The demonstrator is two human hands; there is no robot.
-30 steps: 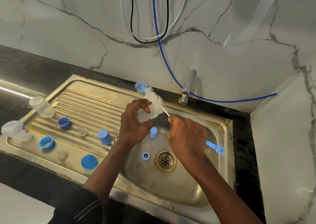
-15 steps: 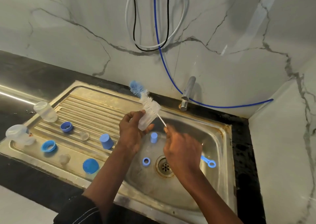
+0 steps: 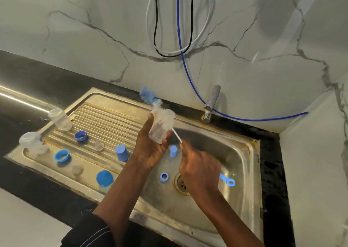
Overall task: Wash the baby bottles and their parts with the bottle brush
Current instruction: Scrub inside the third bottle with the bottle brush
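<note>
Steel sink [image 3: 244, 152], frame centre; left hand [image 3: 150, 154] grips clear bottle [image 3: 161, 128], now turned more upright; right hand [image 3: 199, 171] clamps bottle brush [image 3: 158, 105], pushed further along; scrubbing of this bottle continues.

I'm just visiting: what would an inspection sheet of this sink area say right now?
Surface: steel sink with ribbed drainboard, black counter around.
Job's things: bottle and brush in hand; on drainboard two spare bottles, two rings, two caps, two teats; in basin a small cap, small ring.
Clutter: nothing seen.
Hands: left hand grips bottle; right hand grips brush handle, blurred.
Cables: white and black cables loop on wall; blue hose passes behind tap.
Surroundings: marble wall, corner at right.
</note>
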